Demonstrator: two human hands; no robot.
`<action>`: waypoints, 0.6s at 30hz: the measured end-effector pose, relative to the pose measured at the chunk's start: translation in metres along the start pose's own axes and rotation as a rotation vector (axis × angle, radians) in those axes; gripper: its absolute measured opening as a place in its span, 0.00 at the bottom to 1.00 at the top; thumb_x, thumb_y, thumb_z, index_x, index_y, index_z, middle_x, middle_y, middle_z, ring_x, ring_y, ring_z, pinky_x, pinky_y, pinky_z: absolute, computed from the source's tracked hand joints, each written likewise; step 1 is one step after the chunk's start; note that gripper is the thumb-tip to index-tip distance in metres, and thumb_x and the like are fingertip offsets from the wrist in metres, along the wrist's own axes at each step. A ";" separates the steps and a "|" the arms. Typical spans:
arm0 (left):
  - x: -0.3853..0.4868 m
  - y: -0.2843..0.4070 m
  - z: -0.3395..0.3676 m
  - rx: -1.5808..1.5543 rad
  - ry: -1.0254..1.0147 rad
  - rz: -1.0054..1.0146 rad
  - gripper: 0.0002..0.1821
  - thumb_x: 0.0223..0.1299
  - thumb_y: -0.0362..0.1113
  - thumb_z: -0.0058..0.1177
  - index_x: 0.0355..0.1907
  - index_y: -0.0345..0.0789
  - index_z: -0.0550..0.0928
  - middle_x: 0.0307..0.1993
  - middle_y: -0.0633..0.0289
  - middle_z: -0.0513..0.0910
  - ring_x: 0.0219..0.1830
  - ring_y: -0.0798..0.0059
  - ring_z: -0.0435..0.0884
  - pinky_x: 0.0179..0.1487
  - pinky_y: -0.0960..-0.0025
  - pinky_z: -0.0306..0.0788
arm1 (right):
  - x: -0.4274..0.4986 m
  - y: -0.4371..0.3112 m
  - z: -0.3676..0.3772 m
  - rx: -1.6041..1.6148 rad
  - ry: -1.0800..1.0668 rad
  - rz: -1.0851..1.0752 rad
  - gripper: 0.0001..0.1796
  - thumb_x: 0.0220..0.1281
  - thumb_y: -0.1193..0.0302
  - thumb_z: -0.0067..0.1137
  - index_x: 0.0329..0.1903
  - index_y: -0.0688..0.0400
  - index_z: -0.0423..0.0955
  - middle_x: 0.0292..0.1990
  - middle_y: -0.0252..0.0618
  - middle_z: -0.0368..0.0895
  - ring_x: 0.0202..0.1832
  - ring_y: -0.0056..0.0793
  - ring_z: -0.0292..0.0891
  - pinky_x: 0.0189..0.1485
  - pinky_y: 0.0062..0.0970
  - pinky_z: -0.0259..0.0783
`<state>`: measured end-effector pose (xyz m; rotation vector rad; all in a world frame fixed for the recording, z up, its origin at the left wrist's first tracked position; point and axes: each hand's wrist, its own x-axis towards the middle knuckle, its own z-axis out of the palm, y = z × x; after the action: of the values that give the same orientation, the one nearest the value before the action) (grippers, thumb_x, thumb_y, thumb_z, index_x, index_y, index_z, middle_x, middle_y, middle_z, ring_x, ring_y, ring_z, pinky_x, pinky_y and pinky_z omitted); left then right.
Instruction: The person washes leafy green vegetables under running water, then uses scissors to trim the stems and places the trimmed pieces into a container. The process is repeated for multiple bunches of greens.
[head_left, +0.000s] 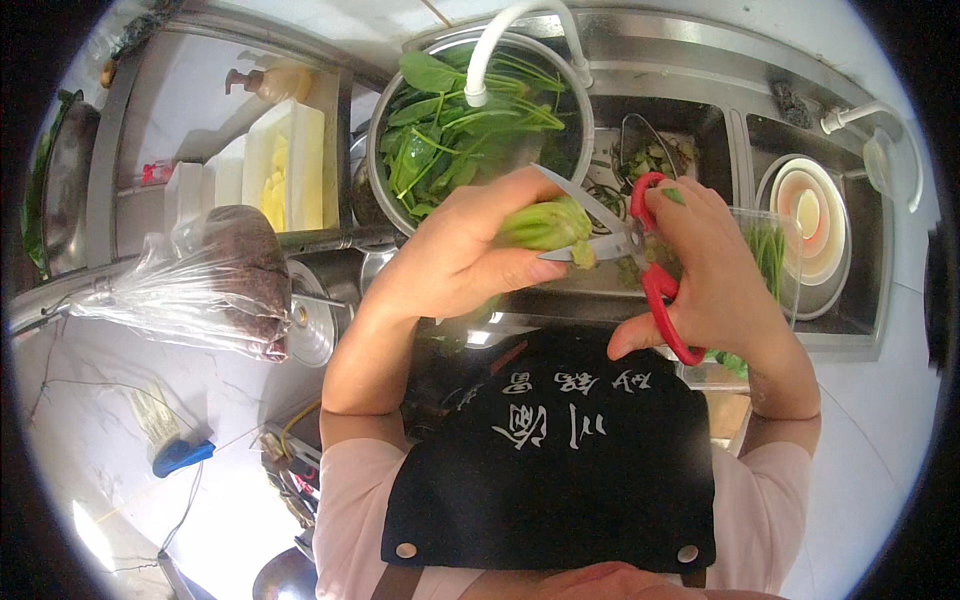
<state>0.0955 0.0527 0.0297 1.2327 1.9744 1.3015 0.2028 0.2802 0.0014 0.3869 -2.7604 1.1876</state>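
Note:
My left hand (469, 251) grips a green vegetable stalk bundle (546, 225) by its pale base end, over the sink. My right hand (701, 255) holds a pair of scissors (636, 240) with red handles, its fingers and thumb at the loops. The steel blades are spread at the base of the bundle, one above and one below. A small pale green piece (583, 255) sits against the lower blade. A bit of green leaf (673, 196) sticks to my right hand. The rest of the bundle is mostly hidden by my left hand.
A round metal basin (589, 150) of leafy greens (442, 127) stands under a white faucet (480, 90). Scraps lie in the sink (690, 124). Stacked bowls (806, 214) fill the right basin. A clear container (791, 277) holds cut stems. A plastic-bagged bundle (244, 277) is at left.

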 end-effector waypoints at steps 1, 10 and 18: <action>0.000 0.001 0.001 0.000 -0.007 -0.010 0.23 0.55 0.39 0.64 0.50 0.30 0.74 0.37 0.52 0.80 0.37 0.60 0.81 0.43 0.66 0.72 | -0.001 0.000 -0.001 -0.009 -0.003 0.003 0.47 0.21 0.40 0.77 0.41 0.62 0.72 0.41 0.49 0.75 0.45 0.52 0.71 0.47 0.43 0.67; 0.007 0.006 0.007 0.027 -0.175 -0.219 0.21 0.55 0.27 0.55 0.54 0.31 0.74 0.40 0.61 0.82 0.42 0.75 0.80 0.48 0.73 0.72 | -0.019 0.009 0.012 -0.023 0.052 0.093 0.37 0.30 0.40 0.75 0.35 0.59 0.75 0.28 0.49 0.77 0.34 0.54 0.75 0.36 0.45 0.69; 0.012 -0.008 0.017 -0.008 -0.256 -0.181 0.20 0.53 0.28 0.57 0.51 0.31 0.74 0.36 0.60 0.82 0.35 0.73 0.81 0.42 0.71 0.73 | -0.037 0.024 0.031 0.089 -0.059 0.238 0.33 0.44 0.42 0.70 0.32 0.61 0.72 0.20 0.43 0.69 0.25 0.47 0.68 0.30 0.37 0.64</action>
<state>0.0991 0.0693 0.0160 1.1255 1.8471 1.0084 0.2316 0.2806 -0.0441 0.1030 -2.8747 1.3757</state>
